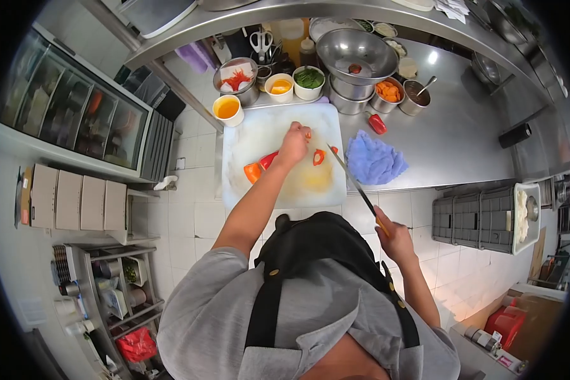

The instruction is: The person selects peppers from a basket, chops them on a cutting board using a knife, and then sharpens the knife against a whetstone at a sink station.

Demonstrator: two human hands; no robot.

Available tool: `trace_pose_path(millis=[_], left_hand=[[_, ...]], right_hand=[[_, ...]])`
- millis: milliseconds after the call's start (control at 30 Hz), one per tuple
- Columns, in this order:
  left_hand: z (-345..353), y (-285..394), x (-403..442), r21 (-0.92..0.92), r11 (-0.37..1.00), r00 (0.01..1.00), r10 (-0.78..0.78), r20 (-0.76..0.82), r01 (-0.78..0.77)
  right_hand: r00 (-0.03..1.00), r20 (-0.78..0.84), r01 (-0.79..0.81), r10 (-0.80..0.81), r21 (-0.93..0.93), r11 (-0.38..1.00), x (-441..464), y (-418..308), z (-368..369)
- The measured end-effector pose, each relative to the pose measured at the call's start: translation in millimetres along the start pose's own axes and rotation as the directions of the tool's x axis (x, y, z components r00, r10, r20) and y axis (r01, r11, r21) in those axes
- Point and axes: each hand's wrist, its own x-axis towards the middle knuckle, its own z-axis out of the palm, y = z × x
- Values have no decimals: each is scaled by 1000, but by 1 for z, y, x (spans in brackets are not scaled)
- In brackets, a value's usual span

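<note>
My left hand is over the white cutting board, its fingers pinched on a small red pepper piece that is mostly hidden. My right hand grips a long knife by its handle, off the board's right front corner. The blade slants up and left, its tip above the board's right edge. Between blade and left hand lies a cut red pepper piece, with a smaller bit at the board's edge. An orange pepper piece and a red pepper piece lie beside my left forearm.
A blue cloth and a red pepper lie right of the board. Along its back stand a cup of orange liquid, a tub of green leaves and a steel bowl. A steel shelf hangs overhead.
</note>
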Motion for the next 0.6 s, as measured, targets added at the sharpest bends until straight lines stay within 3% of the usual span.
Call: trace_pose_path(millis=[67,100,167,200,267,333,400,467,533,600], left_hand=[[-13,19,3,212,977,999,-17,-49,27],[-17,36,1,214,977,999,-7,-45,16],[-20,63,-8,295,935,980,183,76,-198],[-19,64,-9,298,933,979,187,81,-203],[-20,66,-7,418,839,934,272,232,-348],[-25,54,1,474,824,947,228,226,-311],[-22,32,3,524,808,960,181,214,-269],[-17,12,1,293,951,986,54,156,-98],[-3,37,-26,219,974,995,41,92,-60],[8,45,-42,144,989,999,21,28,-25]], right_hand=[[1000,-30,-8,1,-241,971,18,3,6],[1000,-28,-3,-4,-269,963,29,3,5],[999,-46,11,-26,-311,950,49,5,4],[998,-52,26,-47,-357,934,55,6,4],[998,-52,15,-37,-365,931,58,5,-8],[1000,-6,4,-7,-435,901,50,4,-30],[1000,5,-10,13,-378,926,37,9,-46],[999,-32,-29,24,-142,989,26,20,-52],[997,-42,-61,58,-92,994,18,24,-46],[985,-109,-127,135,80,989,13,29,-31]])
